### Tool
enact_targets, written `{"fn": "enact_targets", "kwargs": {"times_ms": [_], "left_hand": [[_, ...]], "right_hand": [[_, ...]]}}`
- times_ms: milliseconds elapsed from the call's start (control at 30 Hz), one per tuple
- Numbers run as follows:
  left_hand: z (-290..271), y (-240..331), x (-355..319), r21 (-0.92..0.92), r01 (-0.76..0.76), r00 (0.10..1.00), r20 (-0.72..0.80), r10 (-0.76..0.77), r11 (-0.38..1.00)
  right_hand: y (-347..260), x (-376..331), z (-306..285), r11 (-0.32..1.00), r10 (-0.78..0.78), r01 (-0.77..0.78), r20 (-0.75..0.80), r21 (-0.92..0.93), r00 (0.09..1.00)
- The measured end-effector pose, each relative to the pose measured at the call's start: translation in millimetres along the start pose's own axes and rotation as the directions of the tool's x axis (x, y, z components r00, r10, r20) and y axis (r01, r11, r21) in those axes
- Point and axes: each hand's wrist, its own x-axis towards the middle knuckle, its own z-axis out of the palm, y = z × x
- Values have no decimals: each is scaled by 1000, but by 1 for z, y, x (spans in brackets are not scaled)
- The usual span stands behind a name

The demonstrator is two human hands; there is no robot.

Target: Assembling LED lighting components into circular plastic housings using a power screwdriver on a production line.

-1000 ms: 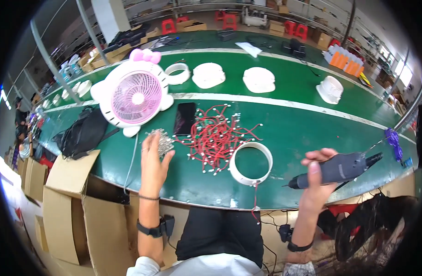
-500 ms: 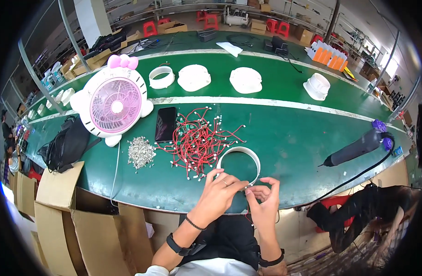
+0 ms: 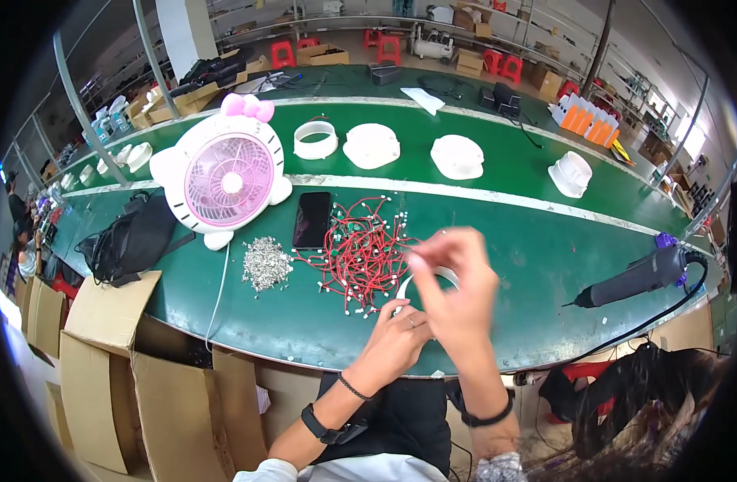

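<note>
Left hand point(image 3: 396, 341) rests at the near edge of the green tabletop point(image 3: 537, 265), grip closed on the white ring point(image 3: 432, 277). Right hand point(image 3: 457, 293) is raised above the ring, blurred; grip state cannot be told. Red wire tangle point(image 3: 360, 253) lies just beside the ring. Bare tabletop separates it from the electric screwdriver point(image 3: 637, 277) near the right edge.

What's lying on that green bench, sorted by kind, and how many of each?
White round plastic parts: 5
Pink fan: 1
Black phone: 1
Red wire tangle: 1
Screw pile: 1
Electric screwdriver: 1
Black bag: 1
Total: 11
</note>
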Motion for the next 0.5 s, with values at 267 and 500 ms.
{"fn": "enact_targets", "kwargs": {"times_ms": [267, 500], "left_hand": [[-21, 20, -24, -86, -56, 996, -72, 50, 995], [-56, 27, -32, -137, -104, 981, -178, 79, 985]], "right_hand": [[-18, -28, -44, 808, -93, 301, 396, -507, 914], [-24, -69, -66, 803, 33, 318, 571, -503, 820]]}}
